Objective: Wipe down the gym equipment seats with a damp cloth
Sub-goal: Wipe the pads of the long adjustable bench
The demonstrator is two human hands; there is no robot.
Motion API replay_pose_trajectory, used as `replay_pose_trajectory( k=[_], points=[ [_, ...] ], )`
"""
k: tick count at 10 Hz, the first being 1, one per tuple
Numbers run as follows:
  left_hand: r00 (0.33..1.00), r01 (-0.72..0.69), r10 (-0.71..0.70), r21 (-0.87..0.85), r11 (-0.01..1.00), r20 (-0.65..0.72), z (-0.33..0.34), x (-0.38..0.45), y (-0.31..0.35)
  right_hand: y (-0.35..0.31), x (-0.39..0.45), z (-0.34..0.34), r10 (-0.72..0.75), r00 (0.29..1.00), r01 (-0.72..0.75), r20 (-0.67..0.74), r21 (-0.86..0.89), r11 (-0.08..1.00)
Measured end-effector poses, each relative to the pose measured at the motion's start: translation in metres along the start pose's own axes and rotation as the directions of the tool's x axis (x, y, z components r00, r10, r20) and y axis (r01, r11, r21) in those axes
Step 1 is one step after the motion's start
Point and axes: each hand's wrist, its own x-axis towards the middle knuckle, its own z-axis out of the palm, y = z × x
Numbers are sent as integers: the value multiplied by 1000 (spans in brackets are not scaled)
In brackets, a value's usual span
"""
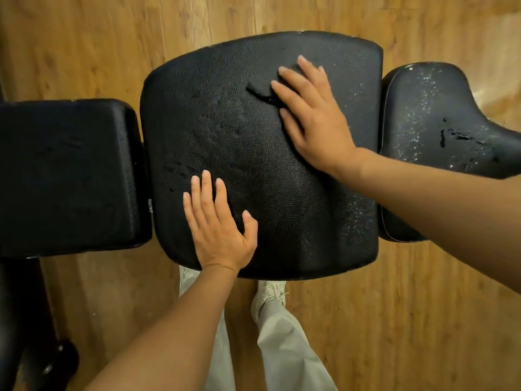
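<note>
A wooden floor (366, 320) lies under a black weight bench whose three pads run left to right across the view, so the bench's long axis is crosswise to the person standing at its near side. The middle seat pad (239, 153), the largest, is the one being worked; the left pad (67, 170) sits just beside it, and the right pad (439, 119) is speckled with droplets and small puddles.

The right hand (313, 117) presses flat, fingers straight, on a dark cloth (260, 88) at the middle pad's far right part. The cloth is nearly the pad's colour, so its outline is hard to make out; only a crumpled edge shows by the fingertips. The left hand (217, 221) rests flat with fingers relaxed on the near edge, holding nothing, likely bracing.

The wipe of the middle pad looks to be under way. Next would be sweeping the cloth across its unwiped surface, then moving on to the wet right pad.
</note>
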Motion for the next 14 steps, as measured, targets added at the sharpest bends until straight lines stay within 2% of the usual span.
replay_pose_trajectory(
  k=[1, 2, 3, 4, 5, 6, 7, 8, 9, 10, 11, 12, 13, 14],
  points=[
    [1000, -8, 8, 9, 1000, -6, -1, 0, 1, -12, -13, 2, -249, 957, 241, 147, 74, 968],
    [1000, -8, 8, 6, 1000, -13, 0, 0, 0, -1, -7, -6, -467, 848, 440, 250, 158, 884],
    [1000, -6, 6, 0, 1000, -11, 0, 0, 0, 26, 16, -11, -516, 814, 492, 267, 155, 856],
    [1000, -6, 6, -4, 1000, 0, 0, 0, 1, 41, 44, -8, -279, 947, 277, 156, 39, 960],
    [1000, -8, 8, -3, 1000, 6, 0, 0, 0, 31, 65, -1, 58, 998, -58, 24, -10, 998],
    [1000, -12, 12, 0, 1000, 5, 0, 0, 0, 6, 70, 8, 171, 984, -172, -39, -23, 985],
    [1000, -15, 15, 8, 1000, 5, 1, 0, 0, -10, 67, 18, -17, 999, 17, 31, -10, 1000],
    [1000, -15, 15, 15, 1000, 0, 1, 0, 0, -2, 67, 15, -178, 980, 178, 83, 8, 984],
    [1000, -22, 22, 16, 1000, -1, 1, -1, -1, 19, 65, 7, -86, 994, 86, 61, 2, 996],
    [1000, -25, 25, 10, 1000, -4, 1, 0, -2, 46, 58, -6, 169, 985, -168, -30, 30, 985],
    [1000, -25, 25, 11, 1000, 0, 1, 0, -1, 59, 50, -16, 354, 931, -345, -90, 100, 933],
    [1000, -23, 23, 11, 1000, 6, 1, 1, -1, 54, 46, -13, 346, 933, -339, -96, 86, 937],
    [1000, -18, 18, 5, 1000, 8, 1, 1, -1, 40, 32, -8, 96, 995, -94, -30, 61, 994],
    [1000, -19, 19, 8, 1000, 10, 0, 1, -1, 32, 11, -9, -282, 950, 270, 131, 102, 957]
  ],
)
